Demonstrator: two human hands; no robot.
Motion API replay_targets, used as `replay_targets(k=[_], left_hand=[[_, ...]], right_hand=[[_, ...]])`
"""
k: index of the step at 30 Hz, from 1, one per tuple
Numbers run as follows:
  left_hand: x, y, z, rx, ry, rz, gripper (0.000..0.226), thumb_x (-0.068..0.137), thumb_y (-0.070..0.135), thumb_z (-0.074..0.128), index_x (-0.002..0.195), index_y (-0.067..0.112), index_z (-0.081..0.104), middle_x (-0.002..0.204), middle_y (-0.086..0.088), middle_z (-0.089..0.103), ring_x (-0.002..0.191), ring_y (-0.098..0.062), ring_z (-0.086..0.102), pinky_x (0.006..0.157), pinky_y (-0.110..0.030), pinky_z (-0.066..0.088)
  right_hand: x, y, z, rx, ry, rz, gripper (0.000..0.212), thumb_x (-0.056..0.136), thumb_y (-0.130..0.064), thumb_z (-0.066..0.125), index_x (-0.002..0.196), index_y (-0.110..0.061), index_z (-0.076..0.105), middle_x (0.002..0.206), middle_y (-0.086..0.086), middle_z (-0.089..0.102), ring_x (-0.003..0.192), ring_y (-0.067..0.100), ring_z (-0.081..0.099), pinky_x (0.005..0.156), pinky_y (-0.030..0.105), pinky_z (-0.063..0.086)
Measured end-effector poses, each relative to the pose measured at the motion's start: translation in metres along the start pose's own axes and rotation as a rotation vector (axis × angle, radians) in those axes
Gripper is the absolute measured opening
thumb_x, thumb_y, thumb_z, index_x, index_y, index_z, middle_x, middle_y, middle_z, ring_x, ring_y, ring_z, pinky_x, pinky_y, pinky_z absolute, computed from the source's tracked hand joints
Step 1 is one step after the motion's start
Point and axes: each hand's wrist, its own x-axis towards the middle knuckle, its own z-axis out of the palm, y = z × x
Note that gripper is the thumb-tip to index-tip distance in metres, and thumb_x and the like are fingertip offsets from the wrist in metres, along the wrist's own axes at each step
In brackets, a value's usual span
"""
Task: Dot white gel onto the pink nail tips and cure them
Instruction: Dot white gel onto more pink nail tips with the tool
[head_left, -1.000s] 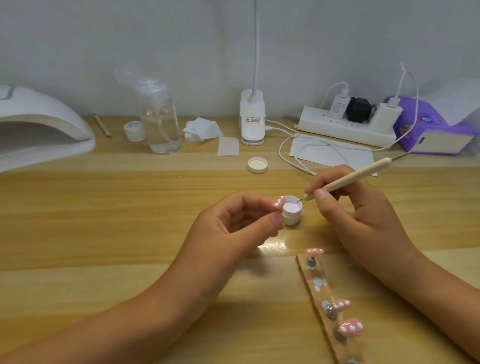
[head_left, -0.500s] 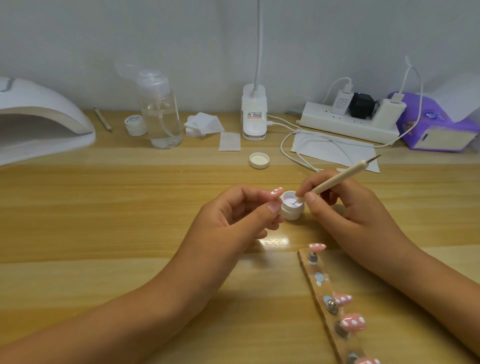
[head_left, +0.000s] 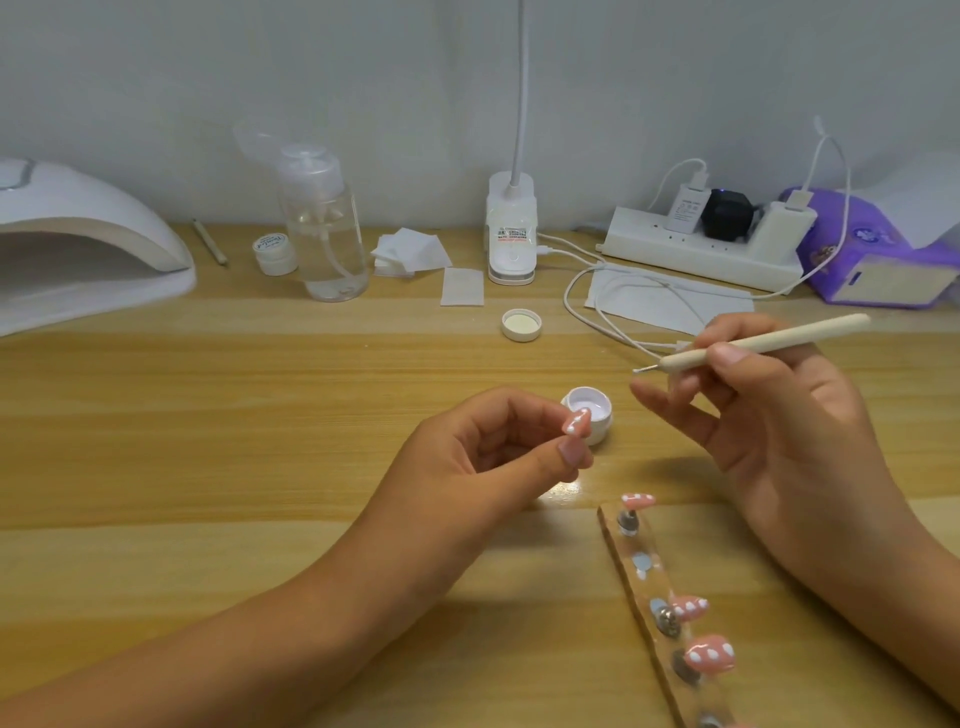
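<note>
My left hand (head_left: 483, 447) pinches a pink nail tip (head_left: 212, 422) with white dots between thumb and forefinger, just left of the open white gel pot (head_left: 589, 413) on the table. My right hand (head_left: 769, 426) grips a cream dotting pen (head_left: 753, 344) up and to the right of the pot, its metal point aimed left and clear of the gel. A clear holder strip (head_left: 654, 587) lies at lower right with three dotted pink tips (head_left: 709, 654) standing on it. The white curing lamp (head_left: 78, 244) sits at far left.
The pot's lid (head_left: 521, 324) lies behind the pot. Along the back stand a clear pump bottle (head_left: 324, 234), a small white jar (head_left: 272, 252), cotton pads (head_left: 413, 252), a desk lamp base (head_left: 511, 234), a power strip (head_left: 701, 244) with cables, and a purple tissue pack (head_left: 878, 254).
My right hand lifted the pen's point out of the gel pot and drew back to the right. My left hand lowered the nail tip slightly, away from the pot's rim.
</note>
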Motion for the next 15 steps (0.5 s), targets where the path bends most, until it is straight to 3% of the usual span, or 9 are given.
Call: replay_targets(k=[5, 15], left_hand=[[-0.0002, -0.0016, -0.0018, 0.019, -0.033, -0.001, 0.007, 0.076, 0.021, 0.071, 0.082, 0.019, 0.073, 0.078, 0.001, 0.073, 0.076, -0.006, 0.067, 0.072, -0.015, 0.051], [-0.0008, -0.0022, -0.0014, 0.107, -0.085, -0.008, 0.009, 0.077, 0.021, 0.073, 0.081, 0.030, 0.073, 0.083, 0.002, 0.075, 0.081, -0.005, 0.068, 0.073, -0.014, 0.049]], right_hand=[[-0.0043, -0.0008, 0.0054, 0.101, -0.096, 0.085, 0.010, 0.081, -0.010, 0.056, 0.078, -0.016, 0.063, 0.068, 0.003, 0.058, 0.064, 0.010, 0.057, 0.075, 0.038, 0.058], [-0.0089, -0.0022, 0.0099, 0.076, -0.168, 0.186, 0.015, 0.079, -0.008, 0.055, 0.070, -0.015, 0.064, 0.062, 0.005, 0.053, 0.058, 0.010, 0.059, 0.065, 0.032, 0.059]])
